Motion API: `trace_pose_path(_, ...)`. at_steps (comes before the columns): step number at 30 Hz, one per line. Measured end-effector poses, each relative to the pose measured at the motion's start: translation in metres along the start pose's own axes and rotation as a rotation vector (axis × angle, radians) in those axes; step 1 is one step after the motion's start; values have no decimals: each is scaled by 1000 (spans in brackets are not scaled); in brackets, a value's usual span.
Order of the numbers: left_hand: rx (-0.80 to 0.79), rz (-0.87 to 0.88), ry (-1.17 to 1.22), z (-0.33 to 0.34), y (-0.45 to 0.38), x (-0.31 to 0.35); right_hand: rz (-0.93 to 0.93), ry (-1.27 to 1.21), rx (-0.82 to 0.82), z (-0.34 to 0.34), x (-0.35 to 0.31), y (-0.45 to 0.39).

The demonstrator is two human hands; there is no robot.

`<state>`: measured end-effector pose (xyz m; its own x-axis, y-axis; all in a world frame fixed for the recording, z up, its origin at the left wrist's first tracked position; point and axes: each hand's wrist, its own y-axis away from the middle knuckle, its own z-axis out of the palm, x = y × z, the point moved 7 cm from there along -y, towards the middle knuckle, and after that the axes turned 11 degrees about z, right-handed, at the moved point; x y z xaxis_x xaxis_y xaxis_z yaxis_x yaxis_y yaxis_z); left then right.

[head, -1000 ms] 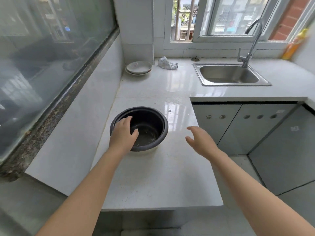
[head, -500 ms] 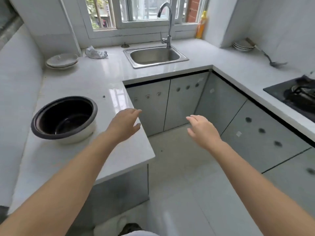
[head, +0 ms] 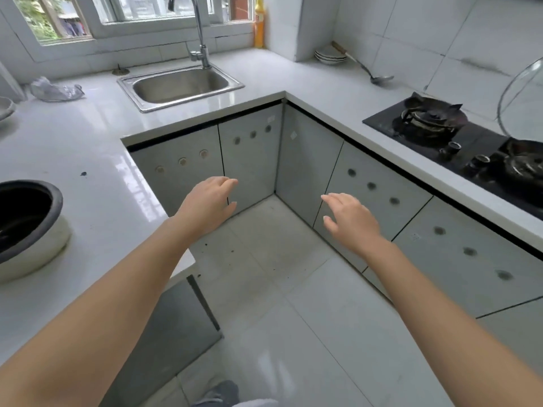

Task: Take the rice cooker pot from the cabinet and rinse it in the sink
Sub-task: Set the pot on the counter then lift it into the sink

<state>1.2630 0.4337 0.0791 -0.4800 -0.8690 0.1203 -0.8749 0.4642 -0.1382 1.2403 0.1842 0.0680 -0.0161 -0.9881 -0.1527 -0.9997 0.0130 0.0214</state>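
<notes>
The rice cooker pot (head: 28,227), black inside with a pale outer wall, stands upright on the white counter (head: 97,183) at the far left, partly cut off by the frame edge. My left hand (head: 208,204) hovers past the counter's corner, fingers apart, holding nothing. My right hand (head: 349,220) is stretched out in front of the grey cabinet doors (head: 361,183), also empty with fingers spread. The steel sink (head: 179,85) with its tall tap (head: 199,30) lies at the back, under the window.
A gas hob (head: 458,139) with a dark pan and a glass lid sits on the right counter. Stacked plates (head: 330,55) and a ladle (head: 373,76) rest in the far corner. A yellow bottle (head: 259,23) stands by the window, crumpled plastic (head: 54,91) left of the sink.
My left hand came off the pot's rim and both hands swung right, away from the pot toward the cabinet doors. The view turned right, so the pot slid to the left edge.
</notes>
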Motion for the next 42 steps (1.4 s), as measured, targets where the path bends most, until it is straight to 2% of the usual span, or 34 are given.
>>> trace_pose_path(9,-46,-59,38,20,-41,-21,-6,-48,-30,10,3,-53)
trace_pose_path(26,36,-261,123,37,-197,-153,-131,-59,-83,10,-53,-284)
trace_pose_path(35,88,-427,118,35,-238,-219,-320,-62,-102,6,-102,-395)
trace_pose_path(42,137,-672,135,39,-262,-268,-561,-52,-134,15,-158,-490)
